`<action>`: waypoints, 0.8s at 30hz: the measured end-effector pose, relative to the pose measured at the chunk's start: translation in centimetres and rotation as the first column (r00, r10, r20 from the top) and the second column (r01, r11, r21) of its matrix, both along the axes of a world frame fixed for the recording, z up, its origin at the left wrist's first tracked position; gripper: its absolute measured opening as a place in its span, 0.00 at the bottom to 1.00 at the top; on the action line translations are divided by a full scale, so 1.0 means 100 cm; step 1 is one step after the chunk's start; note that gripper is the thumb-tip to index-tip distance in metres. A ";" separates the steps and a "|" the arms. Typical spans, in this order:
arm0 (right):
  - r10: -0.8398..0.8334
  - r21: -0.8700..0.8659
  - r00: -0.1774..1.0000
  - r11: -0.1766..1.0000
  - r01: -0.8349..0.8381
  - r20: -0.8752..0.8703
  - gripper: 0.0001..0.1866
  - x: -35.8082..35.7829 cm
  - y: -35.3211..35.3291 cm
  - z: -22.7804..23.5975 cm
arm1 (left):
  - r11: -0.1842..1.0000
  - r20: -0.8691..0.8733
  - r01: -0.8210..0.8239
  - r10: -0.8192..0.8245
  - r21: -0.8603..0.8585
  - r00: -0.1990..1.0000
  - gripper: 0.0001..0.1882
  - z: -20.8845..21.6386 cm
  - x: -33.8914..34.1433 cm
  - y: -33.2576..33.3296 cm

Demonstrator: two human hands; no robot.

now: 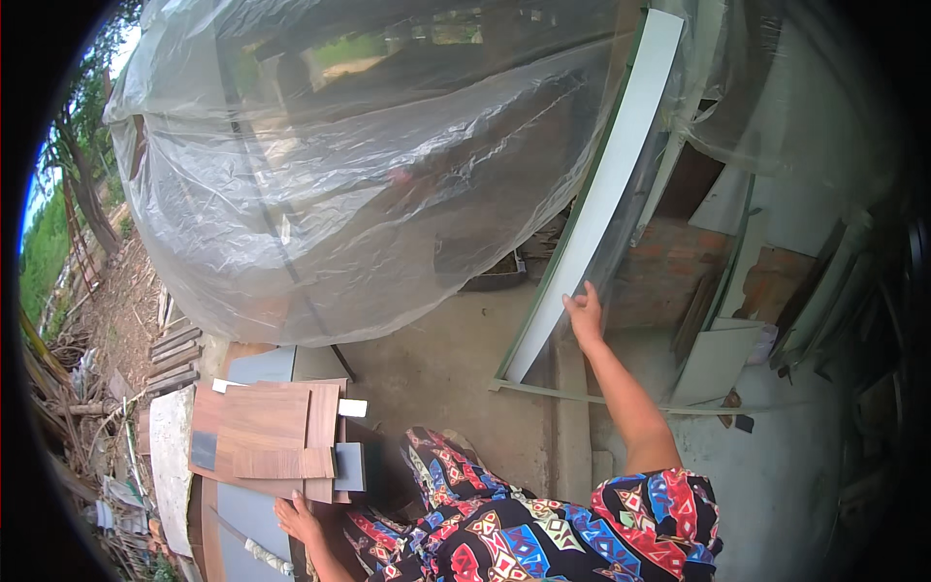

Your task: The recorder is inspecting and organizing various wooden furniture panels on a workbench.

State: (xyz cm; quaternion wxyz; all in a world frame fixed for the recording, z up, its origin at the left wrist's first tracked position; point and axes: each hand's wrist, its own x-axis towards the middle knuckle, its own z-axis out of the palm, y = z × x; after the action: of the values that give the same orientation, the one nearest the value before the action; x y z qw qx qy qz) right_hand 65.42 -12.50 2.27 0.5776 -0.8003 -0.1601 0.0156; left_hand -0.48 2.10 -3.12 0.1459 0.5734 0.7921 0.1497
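Note:
My right hand (585, 315) is raised at the edge of a long white panel (609, 179), with finger and thumb apart. The panel leans at a slant in a green-edged frame, and clear plastic sheeting (388, 184) hangs to its left. My left hand (299, 519) is low at the near edge of a stack of wood-grain boards (262, 427), fingers spread and seemingly touching it. Small grey and white pieces lie among the boards. Beside that hand lies a thin tool with a white-wrapped handle (267, 557); its kind is unclear.
The stack rests on a grey-blue board (254, 514). At the right, more panels (720, 364) lean by a brick wall (669, 272). A low sill (698, 409) crosses the floor at the frame's foot. Slats (175, 357) and debris lie on the ground at the left.

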 end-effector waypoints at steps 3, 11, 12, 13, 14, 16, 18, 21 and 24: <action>-0.071 0.115 0.997 0.991 0.071 -0.005 0.42 0.040 0.007 0.020 | 1.000 0.015 0.022 -0.022 0.020 1.000 0.39 0.000 0.003 0.003; -0.171 0.171 0.985 0.971 0.168 0.006 0.36 0.109 0.041 0.050 | 1.000 0.012 0.007 -0.006 -0.013 1.000 0.39 -0.002 -0.010 0.001; -0.201 0.107 0.980 0.974 0.198 0.011 0.31 0.113 0.041 0.054 | 1.000 0.013 0.008 -0.008 -0.015 1.000 0.39 -0.001 -0.011 0.001; -0.230 0.043 0.973 0.972 0.229 0.018 0.26 0.116 0.040 0.056 | 1.000 0.012 0.006 -0.006 -0.010 1.000 0.39 -0.001 -0.011 0.002; -0.232 0.046 0.973 0.972 0.231 0.019 0.26 0.122 0.036 0.057 | 1.000 0.021 0.011 -0.011 -0.006 1.000 0.39 -0.001 -0.009 0.002; -0.216 0.045 0.970 0.976 0.213 0.108 0.21 0.133 0.027 0.056 | 1.000 0.030 0.025 -0.024 -0.001 0.999 0.39 0.001 -0.002 0.003; -0.213 0.034 0.973 0.977 0.210 0.094 0.18 0.135 0.027 0.062 | 0.999 0.015 0.024 -0.023 -0.022 1.000 0.39 0.005 0.002 0.005; -0.180 -0.083 0.962 0.976 0.200 0.206 0.13 0.133 0.031 0.071 | 1.000 -0.001 0.014 -0.014 -0.020 1.000 0.41 -0.008 -0.007 0.009; -0.147 -0.114 0.964 0.978 0.176 0.222 0.13 0.112 0.042 0.086 | 1.000 0.002 0.008 -0.008 -0.008 1.000 0.40 -0.026 -0.031 0.019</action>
State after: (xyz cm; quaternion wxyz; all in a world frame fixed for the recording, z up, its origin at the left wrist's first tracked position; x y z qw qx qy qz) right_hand 76.65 -8.28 10.88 0.5020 -0.8445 -0.1534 -0.1063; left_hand -3.62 4.02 -5.69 0.1498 0.5760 0.7901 0.1466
